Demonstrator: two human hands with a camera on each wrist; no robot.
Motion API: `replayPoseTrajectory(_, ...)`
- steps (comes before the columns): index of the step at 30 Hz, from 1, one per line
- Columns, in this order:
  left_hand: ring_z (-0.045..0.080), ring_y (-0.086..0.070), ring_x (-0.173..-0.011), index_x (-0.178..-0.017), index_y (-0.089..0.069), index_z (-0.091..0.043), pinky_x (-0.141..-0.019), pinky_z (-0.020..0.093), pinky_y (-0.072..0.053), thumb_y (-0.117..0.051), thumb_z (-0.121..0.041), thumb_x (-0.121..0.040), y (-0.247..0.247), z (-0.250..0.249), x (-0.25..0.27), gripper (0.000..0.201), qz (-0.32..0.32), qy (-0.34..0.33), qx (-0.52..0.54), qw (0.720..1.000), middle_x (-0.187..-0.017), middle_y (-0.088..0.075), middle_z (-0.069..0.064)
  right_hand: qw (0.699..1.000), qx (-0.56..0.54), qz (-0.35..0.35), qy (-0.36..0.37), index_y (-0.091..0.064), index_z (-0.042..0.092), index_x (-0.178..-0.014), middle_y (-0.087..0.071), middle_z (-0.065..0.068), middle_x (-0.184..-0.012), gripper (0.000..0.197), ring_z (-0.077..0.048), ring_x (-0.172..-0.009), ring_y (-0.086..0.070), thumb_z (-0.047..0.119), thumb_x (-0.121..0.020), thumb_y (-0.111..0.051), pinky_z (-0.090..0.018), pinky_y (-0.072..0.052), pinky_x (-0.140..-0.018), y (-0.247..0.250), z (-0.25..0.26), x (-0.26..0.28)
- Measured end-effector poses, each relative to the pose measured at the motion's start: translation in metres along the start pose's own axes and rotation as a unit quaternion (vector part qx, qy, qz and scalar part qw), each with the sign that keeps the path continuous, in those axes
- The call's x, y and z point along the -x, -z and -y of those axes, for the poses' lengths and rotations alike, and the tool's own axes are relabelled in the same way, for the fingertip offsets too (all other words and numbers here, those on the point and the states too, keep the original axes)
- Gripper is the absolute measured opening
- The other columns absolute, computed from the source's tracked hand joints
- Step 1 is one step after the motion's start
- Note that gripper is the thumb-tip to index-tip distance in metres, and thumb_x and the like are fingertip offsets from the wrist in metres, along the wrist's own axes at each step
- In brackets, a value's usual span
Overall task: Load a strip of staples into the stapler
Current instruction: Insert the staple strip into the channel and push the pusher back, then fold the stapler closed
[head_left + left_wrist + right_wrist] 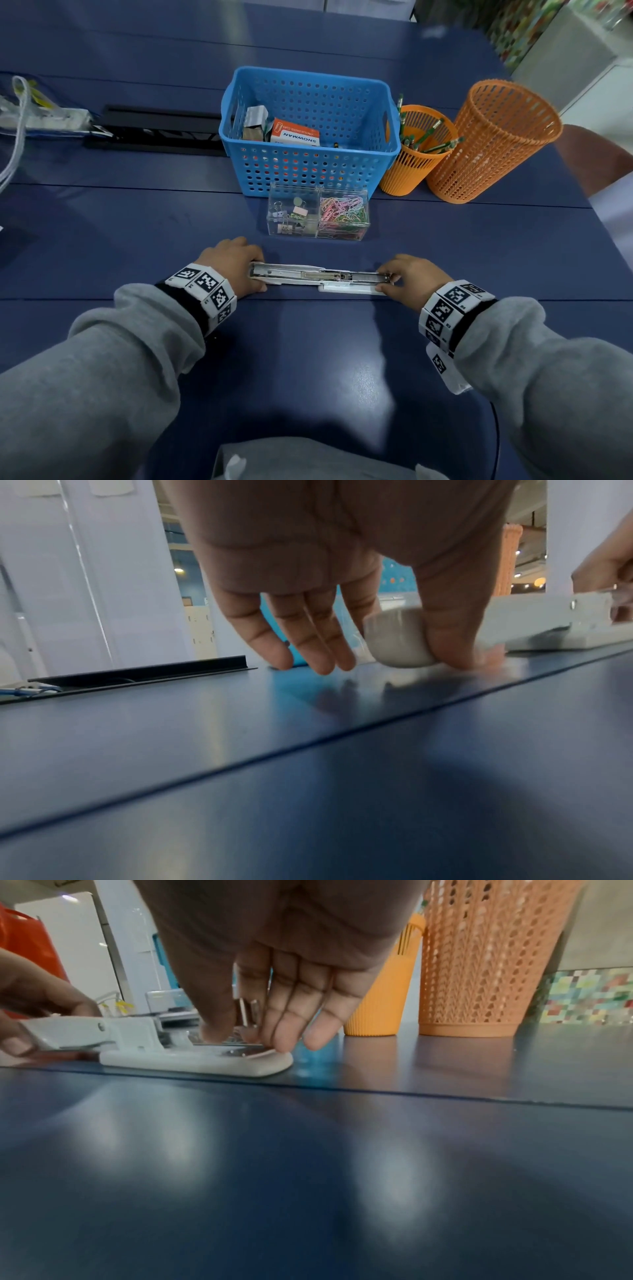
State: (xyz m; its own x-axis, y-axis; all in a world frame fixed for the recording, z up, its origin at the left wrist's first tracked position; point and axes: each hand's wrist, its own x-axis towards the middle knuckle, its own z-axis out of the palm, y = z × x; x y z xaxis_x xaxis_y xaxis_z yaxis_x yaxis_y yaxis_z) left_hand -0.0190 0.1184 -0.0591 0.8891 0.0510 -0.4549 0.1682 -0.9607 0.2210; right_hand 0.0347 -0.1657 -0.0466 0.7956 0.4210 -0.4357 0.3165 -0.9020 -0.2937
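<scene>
A white stapler lies swung open flat on the blue table, its metal staple channel facing up. My left hand pinches the rounded end of its cover between thumb and forefinger, the other fingers straight and touching the table. My right hand pinches the metal tip of the channel over the white base. I cannot tell whether staples lie in the channel.
Just behind the stapler stands a clear box of binder clips and paper clips. Behind it is a blue basket holding a small orange-and-white box. Two orange mesh cups stand at right. A black cable slot is at back left.
</scene>
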Motion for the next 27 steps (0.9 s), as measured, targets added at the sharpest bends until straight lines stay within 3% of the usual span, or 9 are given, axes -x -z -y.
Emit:
replayPoseTrajectory(4,0.022,-0.06,-0.093,-0.09,-0.061,-0.024,-0.081,0.033,-0.046,-0.077,-0.03,-0.069,0.021,-0.003,0.013,0.026,-0.053,-0.025,0.159,0.986,-0.091,-0.063,-0.002,0.999,-0.031,-0.018,-0.014,-0.063,0.012,-0.108,-0.061,-0.011,-0.108,0.03,-0.027,-0.097,-0.059,0.03,-0.083,-0.064,-0.035,-0.047,-0.089,-0.004,-0.003,-0.001)
replayPoseTrajectory(9,0.014,-0.062,-0.088,-0.087,-0.064,-0.023,-0.086,0.029,-0.048,-0.081,-0.024,-0.065,0.045,-0.039,0.02,0.028,-0.075,-0.129,0.261,0.954,-0.084,-0.065,-0.008,0.994,-0.087,-0.054,-0.026,-0.066,0.009,-0.104,-0.061,-0.013,-0.104,0.029,-0.027,-0.092,-0.061,0.024,-0.08,-0.069,-0.034,-0.047,-0.086,-0.011,-0.004,-0.001)
replayPoseTrajectory(12,0.015,-0.061,-0.096,-0.087,-0.058,-0.03,-0.09,0.028,-0.047,-0.078,-0.024,-0.069,0.04,-0.067,0.015,0.028,-0.045,-0.166,0.289,0.942,-0.093,-0.063,-0.007,0.991,-0.111,-0.065,-0.037,-0.066,0.007,-0.104,-0.054,-0.006,-0.095,0.029,-0.02,-0.084,-0.055,0.021,-0.079,-0.07,-0.032,-0.047,-0.087,-0.014,-0.004,-0.003)
replayPoseTrajectory(14,0.018,-0.06,-0.101,-0.098,-0.055,-0.027,-0.094,0.03,-0.047,-0.074,-0.025,-0.074,0.03,-0.084,0.011,0.03,-0.013,-0.177,0.301,0.937,-0.104,-0.062,-0.001,0.989,-0.124,-0.07,-0.042,-0.064,0.007,-0.106,-0.047,-0.002,-0.094,0.031,-0.016,-0.084,-0.05,0.018,-0.078,-0.071,-0.032,-0.046,-0.09,-0.016,-0.005,-0.004)
replayPoseTrajectory(16,0.021,-0.059,-0.102,-0.108,-0.052,-0.025,-0.094,0.033,-0.047,-0.07,-0.03,-0.078,0.018,-0.101,0.006,0.035,0.005,-0.176,0.289,0.941,-0.109,-0.059,0.0,0.986,-0.143,-0.073,-0.053,-0.06,0.008,-0.111,-0.046,-0.002,-0.099,0.039,-0.015,-0.087,-0.05,0.015,-0.075,-0.073,-0.027,-0.045,-0.088,-0.018,-0.008,-0.003)
replayPoseTrajectory(21,0.023,-0.059,-0.097,-0.108,-0.05,-0.029,-0.083,0.037,-0.049,-0.062,-0.038,-0.08,-0.001,-0.127,-0.004,0.032,0.02,-0.175,0.159,0.971,-0.108,-0.062,0.0,0.982,-0.166,-0.059,-0.075,-0.055,0.01,-0.114,-0.048,-0.002,-0.102,0.047,-0.016,-0.085,-0.052,0.016,-0.072,-0.076,-0.023,-0.04,-0.078,-0.024,-0.018,0.001)
replayPoseTrajectory(27,0.03,-0.049,-0.117,-0.127,-0.04,-0.028,-0.094,0.045,-0.042,-0.062,-0.031,-0.079,-0.027,-0.125,-0.011,0.052,0.026,-0.155,-0.029,0.987,-0.124,-0.053,0.006,0.985,-0.154,-0.043,-0.066,-0.053,0.013,-0.121,-0.044,0.0,-0.1,0.052,-0.015,-0.086,-0.049,0.019,-0.074,-0.074,-0.025,-0.042,-0.086,-0.027,-0.026,0.009)
